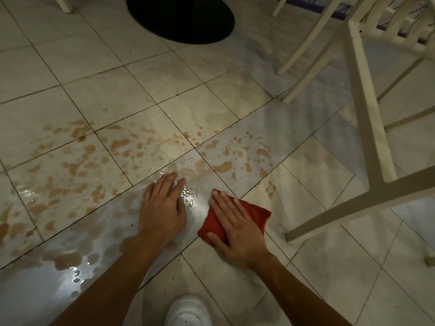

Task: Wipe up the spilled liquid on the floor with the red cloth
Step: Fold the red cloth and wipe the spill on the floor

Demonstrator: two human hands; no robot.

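White shoe (188, 310) at the bottom edge stands on the dry part of the tiled floor (329, 267), between the two forearms. To the right, the slanted legs of a cream chair (367, 128) close off that side, with one leg foot landing near the red cloth (255, 214). Far ahead sits a black round table base (181, 17), well apart from the hands. Open tile runs to the left and ahead, where the brown spilled liquid (77, 165) lies in blotches over several tiles and pools into a shiny sheet at lower left.

The left hand (162, 208) lies flat, palm down, fingers straight and close together, resting on the wet tile and holding nothing. The right hand (235, 229) presses flat on the folded cloth, fingers straight and slightly spread, not curled round it. The cloth lies on the floor at the spill's right edge, just beside the glistening patch between the hands.
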